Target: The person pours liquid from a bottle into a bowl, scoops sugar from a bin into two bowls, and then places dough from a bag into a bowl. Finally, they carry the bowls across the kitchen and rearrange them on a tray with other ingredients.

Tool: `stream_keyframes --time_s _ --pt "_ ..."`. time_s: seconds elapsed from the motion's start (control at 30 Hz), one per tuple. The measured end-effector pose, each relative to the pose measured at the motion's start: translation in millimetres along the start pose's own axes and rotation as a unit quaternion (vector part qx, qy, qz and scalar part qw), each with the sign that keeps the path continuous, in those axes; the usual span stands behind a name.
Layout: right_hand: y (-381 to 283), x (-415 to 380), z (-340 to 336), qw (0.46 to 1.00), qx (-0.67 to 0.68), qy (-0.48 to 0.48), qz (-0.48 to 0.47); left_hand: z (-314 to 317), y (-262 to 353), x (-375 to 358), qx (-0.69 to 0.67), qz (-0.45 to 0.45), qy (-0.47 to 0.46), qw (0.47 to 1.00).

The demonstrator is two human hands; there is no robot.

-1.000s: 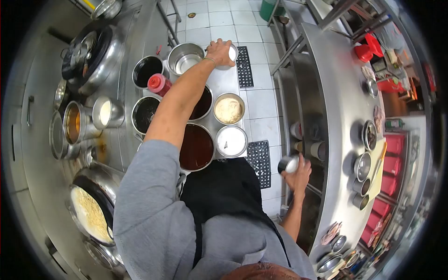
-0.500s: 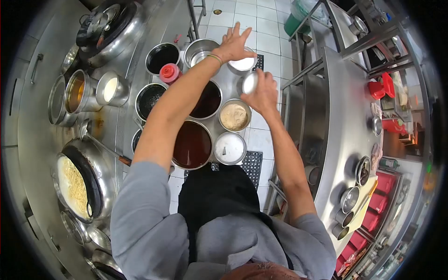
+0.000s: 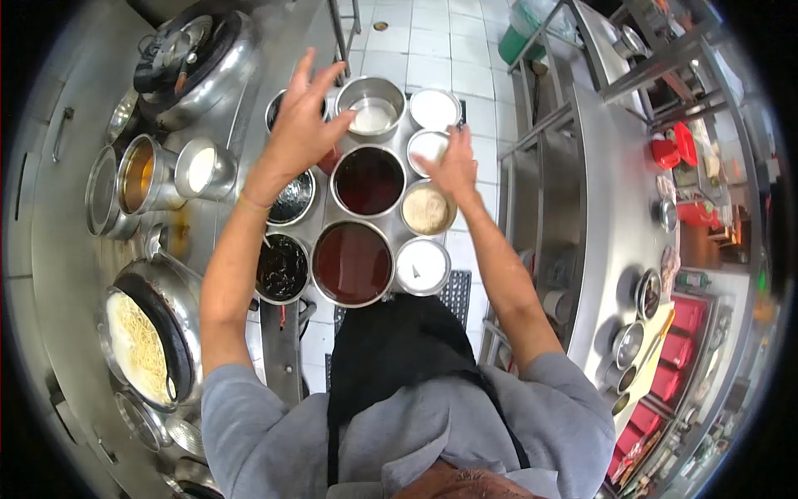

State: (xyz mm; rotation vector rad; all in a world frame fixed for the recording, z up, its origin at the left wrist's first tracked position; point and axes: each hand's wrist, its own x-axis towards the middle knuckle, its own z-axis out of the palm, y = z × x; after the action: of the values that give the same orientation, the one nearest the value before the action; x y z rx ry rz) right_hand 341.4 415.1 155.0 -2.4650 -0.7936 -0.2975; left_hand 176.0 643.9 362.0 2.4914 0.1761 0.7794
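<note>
My left hand hovers with spread fingers above the red-capped bottle, which it mostly hides, left of a steel pot with white contents. Over the edge of a bowl of white powder is my right hand, its fingers apart and holding nothing. Two pots of dark red liquid, an upper one and a lower one, stand between my arms. Beside them are a bowl of tan powder, a white-filled bowl and another white bowl at the top.
Dark sauces fill pots on the left. A wok of noodles in pale liquid, a ladle and a steel pot of orange liquid are further left. Along the right runs a steel counter with small bowls.
My left hand has moved left, away from the top pots, uncovering them. My right hand has let go of the white bowl and opened; that bowl now sits in the right row.
</note>
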Motion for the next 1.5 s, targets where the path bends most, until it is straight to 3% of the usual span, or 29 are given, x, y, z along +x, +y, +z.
stream_keyframes --time_s 0.03,0.07,0.1,0.17,0.27,0.3,0.47,0.57,0.67,0.77,1.03,1.1,1.23,1.33,1.37,1.43,1.5 --pt "21 -9 3 0.999 0.025 0.045 0.005 -10 5 -15 -0.015 -0.015 -0.006 1.0" --pt "29 -13 -19 0.987 0.115 -0.02 0.112 -23 12 -30 0.006 -0.025 -0.007 1.0" --pt "44 -23 -28 0.983 0.1 -0.012 0.155 -38 20 -42 0.03 -0.029 -0.005 0.999" --pt "54 -47 -55 0.954 0.154 -0.152 0.208 -59 36 -76 -0.044 -0.113 0.003 0.993" --pt "48 -98 -53 0.929 0.281 -0.202 0.131 -72 22 -134 -0.17 -0.24 0.04 0.955" --pt "41 -109 -49 0.942 0.285 -0.141 0.103 -74 17 -151 -0.2 -0.272 0.053 0.94" --pt "29 -123 -42 0.943 0.266 -0.115 0.166 -81 17 -211 -0.239 -0.355 0.104 0.898" --pt "37 -110 -49 0.95 0.213 -0.17 0.156 -87 21 -223 -0.247 -0.37 0.138 0.885" --pt "55 -71 -35 0.966 0.163 -0.153 0.126 -94 23 -227 -0.229 -0.368 0.145 0.89" --pt "55 -35 -5 0.967 0.234 0.021 0.101 -98 21 -231 -0.207 -0.353 0.133 0.902" --pt "48 -24 12 0.962 0.218 -0.021 0.166 -107 14 -266 -0.197 -0.377 0.147 0.893" --pt "55 -6 8 0.963 0.192 -0.062 0.179 -111 8 -278 -0.188 -0.383 0.158 0.891" --pt "75 47 47 0.951 0.264 -0.007 0.16 -113 -1 -290 -0.177 -0.386 0.152 0.893" --pt "87 80 74 0.933 0.285 -0.09 0.203 -112 8 -293 -0.161 -0.396 0.145 0.892" --pt "88 88 78 0.939 0.276 -0.07 0.196 -113 10 -296 -0.163 -0.399 0.147 0.89" --pt "76 99 69 0.949 0.255 -0.033 0.182 -114 13 -306 -0.166 -0.408 0.151 0.885" --pt "71 105 55 0.953 0.231 -0.066 0.182 -117 17 -314 -0.148 -0.412 0.147 0.887"
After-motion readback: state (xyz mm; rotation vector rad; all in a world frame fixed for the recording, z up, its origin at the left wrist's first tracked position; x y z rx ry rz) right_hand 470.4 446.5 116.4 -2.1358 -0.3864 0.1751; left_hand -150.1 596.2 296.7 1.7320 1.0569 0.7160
